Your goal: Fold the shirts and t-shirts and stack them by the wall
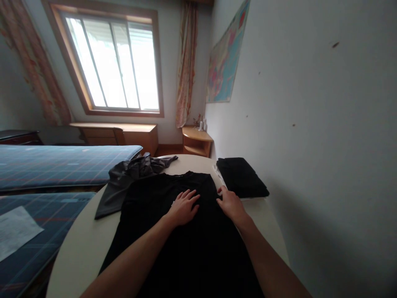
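A black T-shirt (pixel 198 244) lies spread over a round pale table (pixel 77 248), its neckline at the far side. My left hand (pixel 183 207) rests palm down on the upper part of the shirt, fingers spread and holding nothing. At the shirt's right edge, near the sleeve, my right hand (pixel 232 205) has its fingers curled round the black cloth; the fingertips are partly hidden. Just beyond that hand sits a folded stack of black cloth (pixel 242 177), with something white under its edge. A crumpled dark grey garment (pixel 124 176) lies at the far left, partly under the shirt.
On the left are beds with blue plaid mattresses (pixel 62 165), and a white sheet (pixel 18 229) lies on the nearer one. A bare wall (pixel 325 145) runs close along the right. Farther back are a small corner shelf (pixel 198 133) and a wooden desk (pixel 133 129) under the window.
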Demonstrator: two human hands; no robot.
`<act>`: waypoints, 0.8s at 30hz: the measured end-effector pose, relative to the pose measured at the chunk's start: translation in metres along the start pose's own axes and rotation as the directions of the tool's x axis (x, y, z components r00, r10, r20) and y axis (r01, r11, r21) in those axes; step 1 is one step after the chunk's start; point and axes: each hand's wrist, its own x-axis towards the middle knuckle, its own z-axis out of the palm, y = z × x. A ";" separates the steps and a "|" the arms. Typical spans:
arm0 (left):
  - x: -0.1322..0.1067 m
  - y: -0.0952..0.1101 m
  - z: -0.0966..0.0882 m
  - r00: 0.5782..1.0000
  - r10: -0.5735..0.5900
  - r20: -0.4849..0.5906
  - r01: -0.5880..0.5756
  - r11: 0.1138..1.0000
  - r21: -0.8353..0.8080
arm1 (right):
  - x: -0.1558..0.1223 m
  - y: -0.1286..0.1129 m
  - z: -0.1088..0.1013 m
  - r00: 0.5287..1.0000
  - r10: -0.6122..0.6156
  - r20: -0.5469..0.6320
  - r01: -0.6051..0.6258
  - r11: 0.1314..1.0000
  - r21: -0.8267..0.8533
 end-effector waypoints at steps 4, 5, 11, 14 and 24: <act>0.000 -0.001 0.002 1.000 0.003 -0.020 -0.003 1.000 0.000 | 0.001 0.000 0.002 1.000 -0.027 0.002 0.027 0.999 0.041; 0.000 -0.001 0.002 1.000 0.003 -0.027 -0.003 1.000 -0.001 | 0.001 0.001 0.002 1.000 -0.015 0.010 0.014 0.999 0.030; 0.000 -0.001 0.002 0.994 0.015 -0.106 -0.017 1.000 -0.011 | 0.002 0.003 0.005 1.000 0.005 0.017 -0.005 1.000 0.025; 0.001 -0.002 0.003 0.985 0.054 -0.161 -0.061 0.997 -0.036 | 0.003 0.001 0.005 0.999 -0.049 0.000 0.049 0.996 0.080; 0.010 -0.007 0.003 0.974 -0.049 -0.222 -0.009 0.968 -0.252 | -0.008 -0.033 -0.003 0.962 -0.254 0.104 0.229 0.952 0.202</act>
